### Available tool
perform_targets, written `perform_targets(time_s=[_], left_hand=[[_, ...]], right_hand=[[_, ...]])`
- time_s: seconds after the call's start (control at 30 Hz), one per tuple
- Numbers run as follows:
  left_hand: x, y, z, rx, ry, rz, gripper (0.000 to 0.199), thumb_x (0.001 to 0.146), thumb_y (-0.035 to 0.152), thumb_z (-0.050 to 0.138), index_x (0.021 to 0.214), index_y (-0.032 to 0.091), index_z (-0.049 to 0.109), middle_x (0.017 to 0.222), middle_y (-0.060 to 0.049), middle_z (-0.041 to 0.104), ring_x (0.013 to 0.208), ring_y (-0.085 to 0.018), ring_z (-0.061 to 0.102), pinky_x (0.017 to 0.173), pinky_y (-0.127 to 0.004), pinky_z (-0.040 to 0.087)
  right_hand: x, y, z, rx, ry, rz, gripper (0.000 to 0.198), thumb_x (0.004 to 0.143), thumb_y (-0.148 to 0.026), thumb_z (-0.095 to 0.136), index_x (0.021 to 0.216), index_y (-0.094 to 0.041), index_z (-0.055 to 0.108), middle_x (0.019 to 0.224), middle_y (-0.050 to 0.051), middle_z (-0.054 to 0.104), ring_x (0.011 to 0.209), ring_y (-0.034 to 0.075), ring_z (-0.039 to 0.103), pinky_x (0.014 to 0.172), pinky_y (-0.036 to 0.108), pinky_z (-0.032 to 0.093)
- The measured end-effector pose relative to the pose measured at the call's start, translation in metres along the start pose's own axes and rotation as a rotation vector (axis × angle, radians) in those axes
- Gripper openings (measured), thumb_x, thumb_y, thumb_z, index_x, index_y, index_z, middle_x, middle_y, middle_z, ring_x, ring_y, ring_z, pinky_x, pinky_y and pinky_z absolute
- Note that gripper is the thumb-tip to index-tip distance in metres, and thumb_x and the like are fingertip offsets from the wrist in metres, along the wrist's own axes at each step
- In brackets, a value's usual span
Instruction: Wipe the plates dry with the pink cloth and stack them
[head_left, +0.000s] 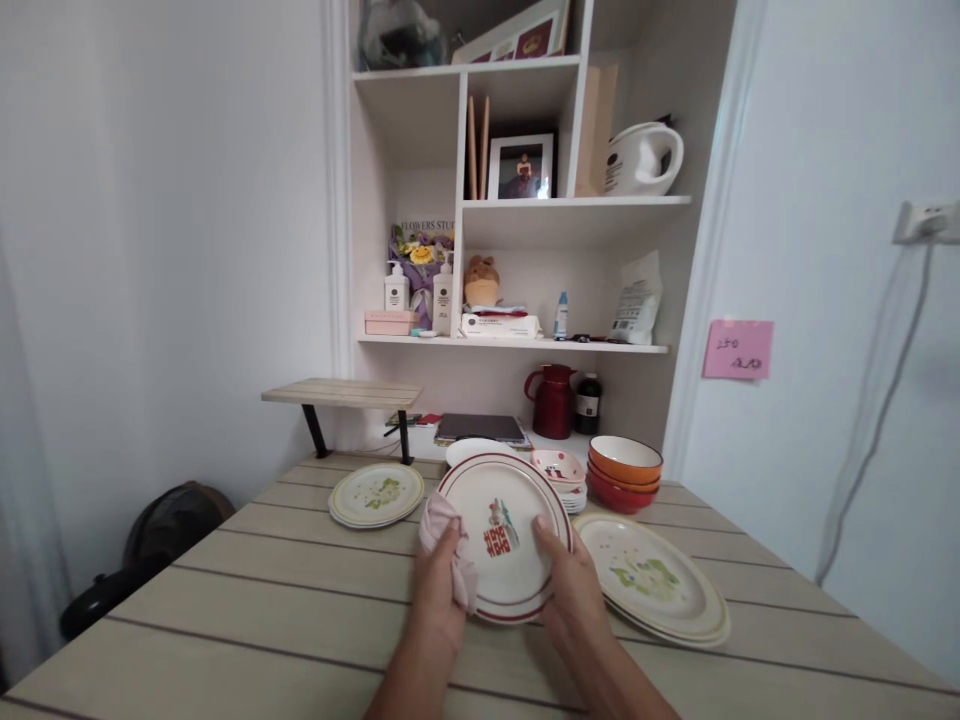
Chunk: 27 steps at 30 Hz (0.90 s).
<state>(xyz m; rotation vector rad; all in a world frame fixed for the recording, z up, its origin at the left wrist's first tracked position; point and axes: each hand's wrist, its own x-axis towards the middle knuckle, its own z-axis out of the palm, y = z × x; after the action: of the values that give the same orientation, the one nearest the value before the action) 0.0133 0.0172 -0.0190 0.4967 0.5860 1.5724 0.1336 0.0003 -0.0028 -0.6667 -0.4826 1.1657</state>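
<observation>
I have the plate [504,545] in front of me at 12 o'clock, its face tilted up towards me over the bench [247,590]; whether its lower rim touches the wood I can't tell. My left hand [437,578], at about 8 o'clock on the plate, is closed around a bunched pink cloth [463,572] and grips the rim through it, thumb on the near face. My right hand [576,580] has the bare rim at about 4 o'clock, thumb on top and fingers hidden behind. Neither hand is spread.

I'd judge the step to be wiping this plate, with the cloth now at its 9 o'clock edge. The next move calls for a steady right-hand pinch while the cloth presses and slides, without letting the rim slip. Room is tight to the right: the oval plates [652,585] lie at 3 to 4 o'clock, just beside that hand, the bowls [625,480] at 2 and the small dishes [559,468] at 1. The flowered plates [379,495] sit at 10 o'clock, apart from my left hand.
</observation>
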Motion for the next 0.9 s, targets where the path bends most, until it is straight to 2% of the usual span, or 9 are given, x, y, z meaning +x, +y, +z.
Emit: perform_targets(time_s=[0.13,0.23,0.4,0.5,0.67,0.77,0.83,0.9], left_hand=[[-0.005,-0.012,0.006,-0.042,-0.026,-0.133,0.036,0.074,0.031,0.074,0.106,0.015,0.067,0.096,-0.013,0.076,0.086,-0.027,0.073,0.073,-0.038,0.061],[-0.003,-0.015,0.005,-0.049,-0.027,-0.165,0.035,0.075,0.031,0.072,0.106,0.014,0.067,0.096,-0.013,0.076,0.083,-0.026,0.074,0.070,-0.036,0.061],[0.005,0.005,-0.002,-0.001,0.029,-0.020,0.036,0.071,0.025,0.076,0.104,0.016,0.067,0.097,-0.011,0.077,0.084,-0.025,0.073,0.069,-0.034,0.060],[0.007,0.023,-0.008,0.085,0.045,0.082,0.043,0.066,0.025,0.081,0.105,0.017,0.067,0.093,-0.009,0.077,0.082,-0.024,0.073,0.071,-0.034,0.059],[0.004,0.034,-0.011,0.199,-0.081,0.045,0.050,0.063,0.030,0.084,0.107,0.015,0.067,0.090,-0.010,0.077,0.085,-0.026,0.072,0.077,-0.037,0.057],[0.001,0.034,-0.010,0.264,-0.135,0.030,0.055,0.062,0.032,0.084,0.111,0.014,0.066,0.094,-0.012,0.076,0.087,-0.028,0.071,0.079,-0.039,0.056],[-0.001,0.034,-0.010,0.304,-0.198,0.013,0.058,0.062,0.033,0.084,0.113,0.013,0.066,0.094,-0.013,0.076,0.088,-0.028,0.071,0.080,-0.038,0.055],[-0.002,0.034,-0.010,0.315,-0.240,0.002,0.060,0.062,0.034,0.084,0.115,0.013,0.066,0.094,-0.013,0.076,0.088,-0.028,0.071,0.080,-0.038,0.055]], right_hand=[[-0.003,0.012,0.002,0.115,0.081,0.047,0.072,0.069,-0.028,0.078,0.135,-0.024,0.050,0.090,0.002,0.079,0.081,0.026,0.074,0.079,0.045,0.059],[-0.007,0.014,0.007,0.187,0.053,0.053,0.066,0.074,-0.024,0.074,0.135,-0.025,0.049,0.093,0.002,0.078,0.086,0.025,0.073,0.085,0.046,0.058],[-0.009,-0.001,0.014,0.134,-0.138,0.241,0.053,0.078,-0.019,0.071,0.128,-0.014,0.055,0.094,0.009,0.078,0.087,0.025,0.074,0.083,0.042,0.059],[-0.008,-0.014,0.012,0.048,-0.186,0.274,0.054,0.075,-0.016,0.073,0.126,-0.016,0.056,0.092,0.007,0.078,0.080,0.023,0.074,0.076,0.037,0.060],[-0.004,-0.036,0.001,-0.127,-0.310,0.262,0.065,0.072,-0.021,0.076,0.132,-0.015,0.052,0.099,0.012,0.077,0.085,0.027,0.074,0.077,0.038,0.059],[-0.002,-0.047,-0.003,-0.212,-0.349,0.231,0.072,0.071,-0.026,0.077,0.137,-0.023,0.047,0.105,0.009,0.076,0.089,0.027,0.073,0.077,0.038,0.059],[-0.001,-0.051,-0.004,-0.265,-0.375,0.248,0.069,0.072,-0.029,0.077,0.135,-0.024,0.049,0.103,0.009,0.076,0.085,0.027,0.073,0.075,0.039,0.058],[0.000,-0.053,-0.006,-0.314,-0.396,0.270,0.061,0.071,-0.032,0.077,0.128,-0.019,0.056,0.097,0.011,0.077,0.080,0.028,0.074,0.073,0.040,0.058]])
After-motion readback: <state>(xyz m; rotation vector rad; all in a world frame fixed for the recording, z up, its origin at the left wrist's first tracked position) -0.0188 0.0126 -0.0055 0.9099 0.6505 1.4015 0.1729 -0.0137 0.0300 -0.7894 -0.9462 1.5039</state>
